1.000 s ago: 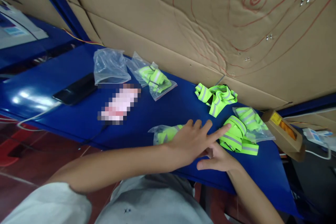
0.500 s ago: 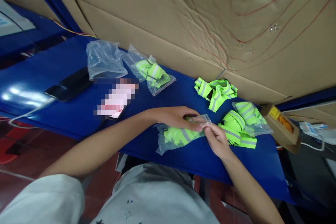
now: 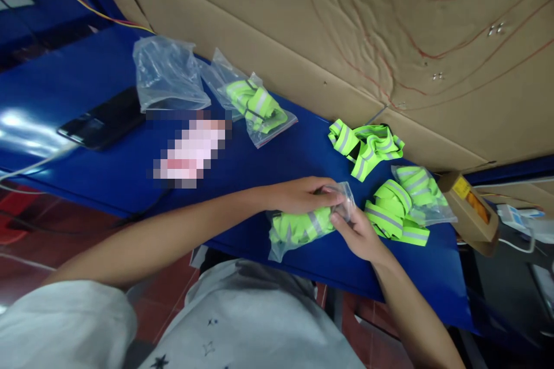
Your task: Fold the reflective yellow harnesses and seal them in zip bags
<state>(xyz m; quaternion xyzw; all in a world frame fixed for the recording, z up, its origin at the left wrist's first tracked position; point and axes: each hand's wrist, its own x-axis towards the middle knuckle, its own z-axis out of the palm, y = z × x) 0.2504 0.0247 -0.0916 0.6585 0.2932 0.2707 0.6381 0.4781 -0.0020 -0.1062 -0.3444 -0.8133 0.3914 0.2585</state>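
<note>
Near the front edge of the blue table, a clear plastic bag [image 3: 303, 228] has a neon-green reflective strap folded inside. My left hand [image 3: 305, 195] lies over the bag's upper edge, its fingers closed on the plastic. At the bag's right end, my right hand [image 3: 355, 230] pinches the bag between thumb and fingers. Some fingertips are hidden behind the plastic. Just right of my right hand lies a loose green strap bundle [image 3: 389, 213], and beside it a bagged strap [image 3: 422, 193]. Another loose strap [image 3: 367, 147] sits farther back.
On the blue table [image 3: 242, 167] are an empty clear bag [image 3: 167, 75], another bagged strap [image 3: 259, 106], a blurred-out phone-like item [image 3: 190, 153] and a black device [image 3: 101, 118]. A cardboard box [image 3: 471, 213] stands at the right. A cardboard panel [image 3: 259, 17] rises behind.
The view has shifted slightly. The bag's right end is now bunched more between my hands, and my right fingers have moved further around it.
</note>
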